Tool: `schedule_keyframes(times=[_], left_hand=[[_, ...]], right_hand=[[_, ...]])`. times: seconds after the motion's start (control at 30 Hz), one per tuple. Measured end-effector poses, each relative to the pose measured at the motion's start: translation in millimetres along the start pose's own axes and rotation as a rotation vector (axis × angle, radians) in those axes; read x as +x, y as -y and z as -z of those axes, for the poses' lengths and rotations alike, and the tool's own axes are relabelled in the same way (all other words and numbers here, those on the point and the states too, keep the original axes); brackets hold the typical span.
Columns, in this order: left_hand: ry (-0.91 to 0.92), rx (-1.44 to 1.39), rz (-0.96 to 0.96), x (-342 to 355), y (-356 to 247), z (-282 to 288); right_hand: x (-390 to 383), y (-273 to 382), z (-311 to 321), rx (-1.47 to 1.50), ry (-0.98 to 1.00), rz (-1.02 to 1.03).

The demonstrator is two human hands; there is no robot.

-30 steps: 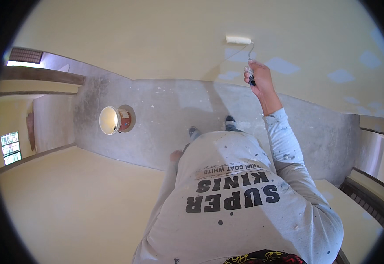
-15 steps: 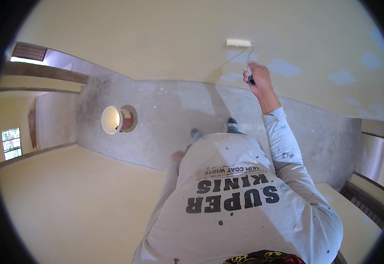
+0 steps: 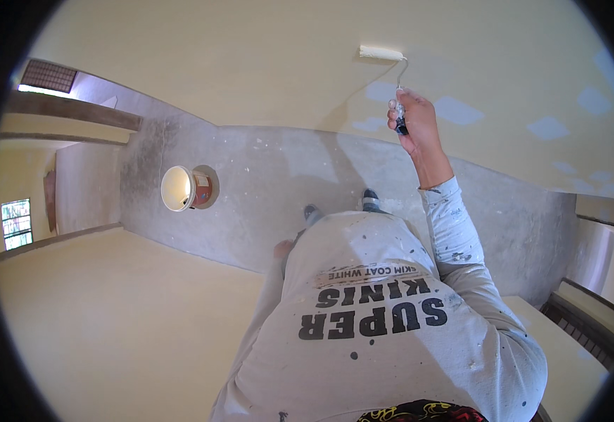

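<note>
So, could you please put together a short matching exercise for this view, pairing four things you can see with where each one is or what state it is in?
Things:
1. paint roller
2. paint bucket
3. right hand
4. left hand

Places or states:
a. hanging low beside the body, holding nothing
b. standing on the grey concrete floor
c. pressed against the pale yellow wall
d. gripping the roller's handle

Pairs: 1-c, 2-b, 3-d, 4-a
</note>
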State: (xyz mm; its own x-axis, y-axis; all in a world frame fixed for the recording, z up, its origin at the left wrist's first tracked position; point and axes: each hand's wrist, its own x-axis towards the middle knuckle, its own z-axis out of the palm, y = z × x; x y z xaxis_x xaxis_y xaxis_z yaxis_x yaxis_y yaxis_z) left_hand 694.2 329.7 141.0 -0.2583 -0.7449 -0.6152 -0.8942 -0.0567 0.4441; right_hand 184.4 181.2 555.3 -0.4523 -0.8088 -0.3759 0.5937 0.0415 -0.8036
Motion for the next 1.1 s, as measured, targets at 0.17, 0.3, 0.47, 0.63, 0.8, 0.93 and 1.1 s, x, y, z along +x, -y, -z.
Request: schedule_keyframes(times=[0.17, 0.3, 0.47, 0.63, 0.8, 0.93, 1.1], left_hand=[[0.038, -0.006, 0.036, 0.2, -16.6, -1.2], [0.078, 0.023, 0.061, 4.2, -4.3, -3.1], [-0.002, -0.085, 0.105, -3.7, 8.2, -13.0], [0.069, -0.023, 0.082, -1.6, -21.4, 5.1], [-0.013, -0.053, 0.043, -9.8, 8.3, 3.1], [0.094, 0.24, -0.229, 7.8, -11.0, 9.3], [-0.025, 0.022, -0.133, 21.6, 57.4, -18.8]], right_hand=[[-9.9, 8.4, -9.6, 0.013, 0.011, 0.019], [10.3, -11.1, -0.8, 0.003, 0.002, -0.016], [53.1, -63.2, 21.6, -0.016, -0.034, -0.089], [63.6, -67.8, 33.2, -0.016, -0.075, -0.109], [18.5, -32.3, -5.3, 0.027, 0.03, -0.028], [-8.6, -6.5, -10.7, -0.005, 0.018, 0.036], [-22.2, -1.9, 20.7, -0.032, 0.021, 0.049]])
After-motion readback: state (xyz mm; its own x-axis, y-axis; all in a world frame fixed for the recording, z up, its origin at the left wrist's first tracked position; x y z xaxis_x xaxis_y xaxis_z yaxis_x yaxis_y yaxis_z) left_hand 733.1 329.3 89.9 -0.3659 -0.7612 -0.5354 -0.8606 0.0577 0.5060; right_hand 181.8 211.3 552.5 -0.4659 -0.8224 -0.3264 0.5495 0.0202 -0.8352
